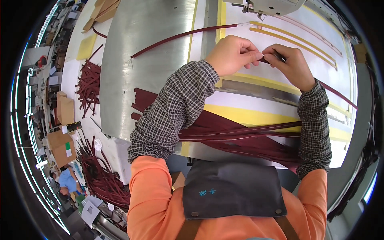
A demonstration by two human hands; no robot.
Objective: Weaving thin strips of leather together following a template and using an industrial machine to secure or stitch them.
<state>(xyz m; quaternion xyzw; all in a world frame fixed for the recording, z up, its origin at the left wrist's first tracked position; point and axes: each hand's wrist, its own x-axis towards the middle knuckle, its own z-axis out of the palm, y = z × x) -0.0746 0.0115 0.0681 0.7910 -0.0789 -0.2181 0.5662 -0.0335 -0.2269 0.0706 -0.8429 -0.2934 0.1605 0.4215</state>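
Note:
My left hand (232, 56) pinches the end of a narrow maroon strip (338, 93) between thumb and fingertips. Close beside it, my right hand (294, 66) is closed on the same strip, which trails out past the right wrist to the table's right side. A small dark object shows among the right fingers; its kind is hidden. Just beyond the hands is the head of a sewing machine (276, 6). Another maroon strip (180, 37) lies to the left, thin thread at its right end. Below my forearms, long maroon strips (240, 136) lie in a loose bundle.
The tabletop joins a metal plate (120, 76) and a white surface with yellow tape. A yellow frame-like guide (296, 38) lies beyond my right hand. Heaps of maroon strips (89, 82) sit at left, near cardboard boxes (60, 146). Another person (69, 181) is far left.

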